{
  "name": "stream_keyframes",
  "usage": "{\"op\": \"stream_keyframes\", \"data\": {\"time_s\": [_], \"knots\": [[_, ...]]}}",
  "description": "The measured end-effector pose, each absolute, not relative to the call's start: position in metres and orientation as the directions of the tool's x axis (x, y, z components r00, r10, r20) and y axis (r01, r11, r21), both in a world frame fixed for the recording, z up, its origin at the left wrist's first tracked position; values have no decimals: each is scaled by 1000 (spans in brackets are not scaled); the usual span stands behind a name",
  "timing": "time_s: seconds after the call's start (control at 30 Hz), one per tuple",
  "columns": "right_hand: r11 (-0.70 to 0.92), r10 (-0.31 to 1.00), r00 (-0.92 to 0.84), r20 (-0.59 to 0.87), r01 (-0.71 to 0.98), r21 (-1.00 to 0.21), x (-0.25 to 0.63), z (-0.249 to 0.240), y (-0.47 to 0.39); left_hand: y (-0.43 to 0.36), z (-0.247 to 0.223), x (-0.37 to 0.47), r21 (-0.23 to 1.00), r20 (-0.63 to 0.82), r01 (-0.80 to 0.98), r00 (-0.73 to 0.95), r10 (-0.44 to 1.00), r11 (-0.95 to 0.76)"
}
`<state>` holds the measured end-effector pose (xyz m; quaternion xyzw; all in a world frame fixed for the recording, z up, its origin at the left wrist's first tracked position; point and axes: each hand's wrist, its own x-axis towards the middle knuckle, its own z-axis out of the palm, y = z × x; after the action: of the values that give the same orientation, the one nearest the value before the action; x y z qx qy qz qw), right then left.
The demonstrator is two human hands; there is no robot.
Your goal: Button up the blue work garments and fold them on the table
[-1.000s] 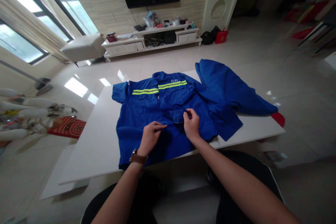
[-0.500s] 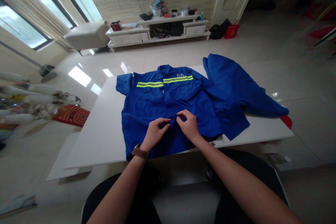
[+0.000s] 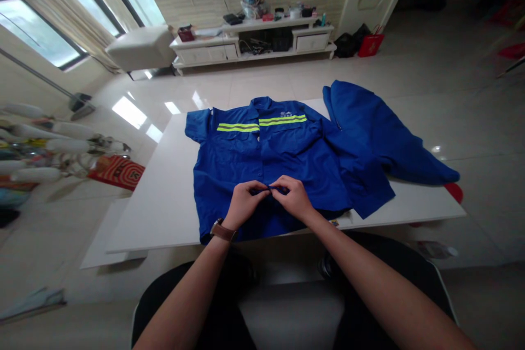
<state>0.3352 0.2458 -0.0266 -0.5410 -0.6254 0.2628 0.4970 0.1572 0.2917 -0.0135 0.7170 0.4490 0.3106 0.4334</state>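
A blue work shirt [image 3: 238, 167] with a yellow-green reflective stripe across the chest lies front up on the white table [image 3: 156, 197], collar toward the far side. Both hands pinch its front placket below the chest pockets. My left hand [image 3: 243, 202], a watch on its wrist, is closed on the fabric at one side. From the other side my right hand [image 3: 294, 197] grips the cloth, fingertips almost meeting the left ones. Any button between the fingertips is too small to make out. More blue cloth [image 3: 369, 126], bunched up, lies against the shirt on the right.
Beyond the table stands a low white TV cabinet [image 3: 205, 54] with several small items on it. A grey stool [image 3: 141, 49] is at its left, a red bag [image 3: 371, 44] at its right. A red patterned bag [image 3: 118, 171] and white rolls [image 3: 36, 145] are on the left.
My fingertips have come closer together at the placket, and the right fingers now sit lower. The whole view has shifted slightly. The shirt keeps its place on the table.
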Motion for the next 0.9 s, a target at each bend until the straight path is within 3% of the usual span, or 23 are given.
{"op": "stream_keyframes", "data": {"time_s": [0.23, 0.47, 0.7, 0.9], "knots": [[235, 962, 34, 270, 396, -888, 335, -25, 244, 296, -15, 156, 971, -81, 239, 419, 905, -24], [82, 996, 20, 89, 228, -970, 337, -33, 248, 293, -12, 155, 973, -7, 207, 480, 877, -105], [115, 989, 72, 130, 184, -976, 338, -39, 251, 294, -17, 156, 973, -17, 206, 496, 868, -98], [41, 985, 159, 70, 182, -983, 337, -39, 252, 295, -16, 159, 982, -33, 179, 483, 875, -62]]}}
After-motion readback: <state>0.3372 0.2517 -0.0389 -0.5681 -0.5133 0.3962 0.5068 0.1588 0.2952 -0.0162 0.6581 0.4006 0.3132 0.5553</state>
